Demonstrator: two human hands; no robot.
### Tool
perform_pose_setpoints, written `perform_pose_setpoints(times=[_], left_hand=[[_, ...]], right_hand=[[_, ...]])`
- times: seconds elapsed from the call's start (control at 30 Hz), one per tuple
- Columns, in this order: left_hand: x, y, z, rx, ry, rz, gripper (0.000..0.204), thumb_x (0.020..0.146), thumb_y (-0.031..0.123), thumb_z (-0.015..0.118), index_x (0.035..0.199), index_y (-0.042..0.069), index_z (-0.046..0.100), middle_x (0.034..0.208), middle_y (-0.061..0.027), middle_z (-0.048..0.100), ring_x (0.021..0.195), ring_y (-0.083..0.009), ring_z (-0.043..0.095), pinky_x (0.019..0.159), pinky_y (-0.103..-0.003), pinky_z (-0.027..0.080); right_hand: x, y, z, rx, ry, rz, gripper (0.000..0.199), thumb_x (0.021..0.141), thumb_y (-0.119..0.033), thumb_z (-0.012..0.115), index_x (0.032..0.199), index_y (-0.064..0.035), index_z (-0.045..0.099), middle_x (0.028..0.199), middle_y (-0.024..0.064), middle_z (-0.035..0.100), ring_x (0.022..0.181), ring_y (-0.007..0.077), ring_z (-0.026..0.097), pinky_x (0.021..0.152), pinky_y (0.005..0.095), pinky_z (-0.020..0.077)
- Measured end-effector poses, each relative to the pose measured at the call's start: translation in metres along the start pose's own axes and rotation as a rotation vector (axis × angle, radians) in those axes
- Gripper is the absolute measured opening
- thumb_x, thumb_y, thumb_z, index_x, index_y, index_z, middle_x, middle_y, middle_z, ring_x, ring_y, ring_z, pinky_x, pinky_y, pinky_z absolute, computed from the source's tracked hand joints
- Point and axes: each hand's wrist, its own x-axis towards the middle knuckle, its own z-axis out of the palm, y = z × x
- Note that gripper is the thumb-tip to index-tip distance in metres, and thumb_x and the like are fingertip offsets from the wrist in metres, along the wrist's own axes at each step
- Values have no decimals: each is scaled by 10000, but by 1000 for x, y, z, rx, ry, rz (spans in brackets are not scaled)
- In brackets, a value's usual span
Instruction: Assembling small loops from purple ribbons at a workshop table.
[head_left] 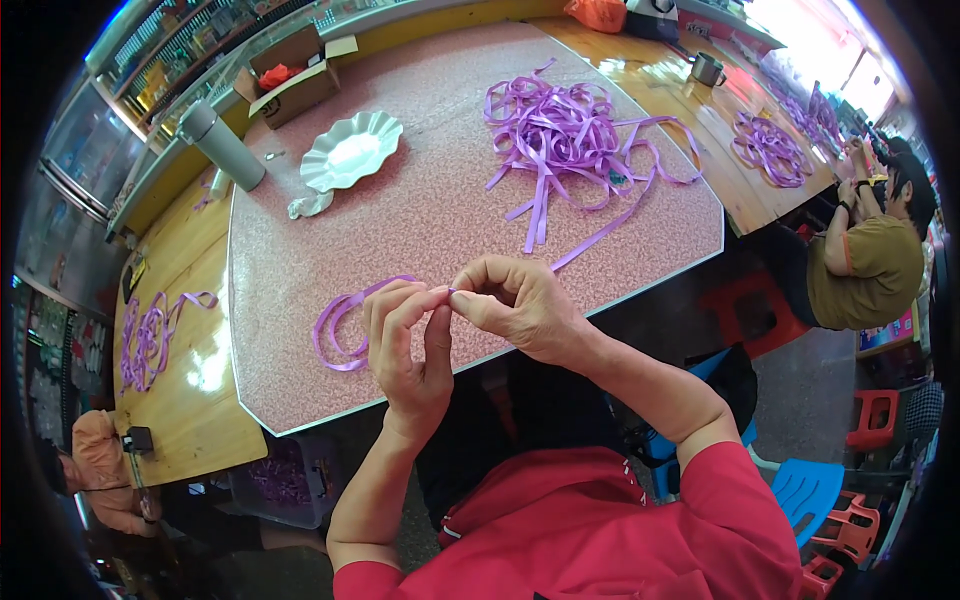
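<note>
Over pink table (pixel 420 230), left hand (pixel 408 345) and right hand (pixel 510 305), fingers pinched shut on purple ribbon (pixel 340 315), ribbon end hidden between fingertips

Purple ribbon pinched between two hands at the near edge of the pink table

The purple ribbon (pixel 345 318) is a narrow, glossy, flat strip. One part is gripped where the fingertips of the left hand (pixel 408 345) and right hand (pixel 510 305) meet; from there it curls into loose loops lying flat on the pink table (pixel 420 215) close to its near edge, to the left of the hands. Another length runs from the pinch away toward the table's far right corner.
</note>
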Motion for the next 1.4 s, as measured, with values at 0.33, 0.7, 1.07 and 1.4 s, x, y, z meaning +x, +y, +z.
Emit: perform_pose_setpoints(times=[0.33,0.7,1.07,1.4], left_hand=[[-2,-10,4,-69,23,74,247,828,-44,713,1011,50,576,949,-103,656,923,-281,628,864,-381,477],[-8,-10,-1,-546,-120,-409,101,968,79,608,1023,30,539,1064,-93,591,1028,-166,543,945,-317,414],[-2,-4,-6,-887,-189,-662,126,997,88,583,1095,17,551,1054,-38,591,982,-101,564,902,-247,439],[-3,-3,-3,-926,-240,-715,137,977,72,617,1090,25,556,1035,-13,594,965,-67,548,851,-217,435]], right_hand=[[-1,-11,-4,115,-50,137,256,949,-272,667,967,-18,686,739,-65,545,632,6,444,528,194,359],[-1,-12,-12,-45,-118,53,242,934,-154,668,1082,36,649,936,27,655,863,55,577,746,249,494],[-1,-17,-18,-217,-68,7,168,921,-115,707,1040,-3,670,885,-18,639,790,16,553,678,192,462],[-6,-28,-25,-352,-91,-7,132,914,-116,718,995,-16,691,819,-54,604,723,0,497,610,197,410]])
